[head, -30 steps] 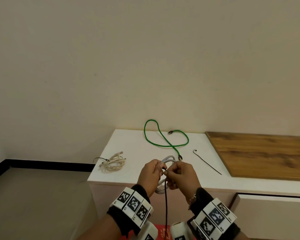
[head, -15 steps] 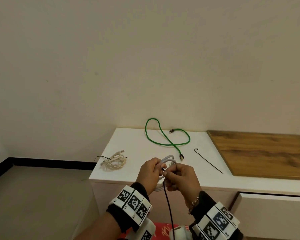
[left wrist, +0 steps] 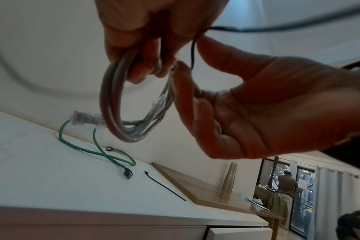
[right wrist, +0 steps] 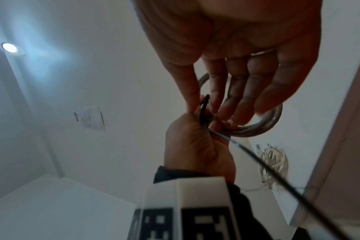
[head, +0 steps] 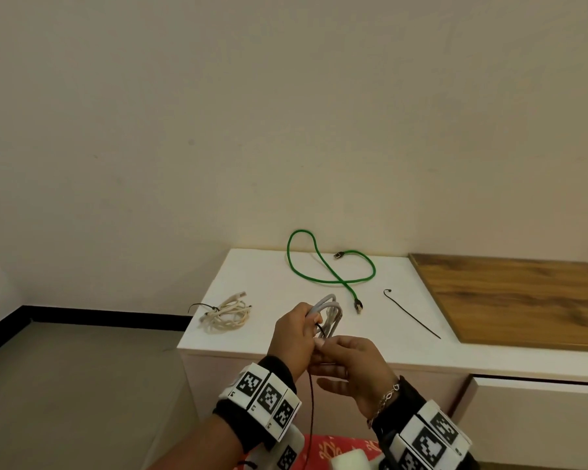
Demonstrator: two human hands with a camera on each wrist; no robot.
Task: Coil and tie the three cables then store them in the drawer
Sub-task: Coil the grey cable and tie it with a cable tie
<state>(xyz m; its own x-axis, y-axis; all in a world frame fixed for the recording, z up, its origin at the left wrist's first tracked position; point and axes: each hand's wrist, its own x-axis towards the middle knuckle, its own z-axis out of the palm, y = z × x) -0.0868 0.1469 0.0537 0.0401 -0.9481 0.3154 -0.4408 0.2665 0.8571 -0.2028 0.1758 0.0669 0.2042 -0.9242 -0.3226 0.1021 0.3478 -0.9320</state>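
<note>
My left hand [head: 294,337] grips a coiled grey cable [head: 330,312] in front of the white cabinet's front edge. In the left wrist view the grey coil [left wrist: 113,104] hangs below the fingers. My right hand [head: 350,361] sits just under it, thumb and forefinger pinching a black zip tie [right wrist: 204,108] that wraps the coil. The tie's tail [head: 311,401] hangs down between my wrists. A loose green cable [head: 342,282] lies uncoiled at the back of the top. A cream cable bundle [head: 226,313], tied, lies at the left.
A spare black zip tie [head: 411,313] lies right of the green cable on the white cabinet top [head: 252,276]. A wooden panel [head: 510,300] covers the right part. A drawer front [head: 537,422] sits below at the right, a dark gap above it.
My right hand has dropped from beside the left hand to just beneath it. The grey coil now stands higher above the left fingers, and the tie's tail still hangs down.
</note>
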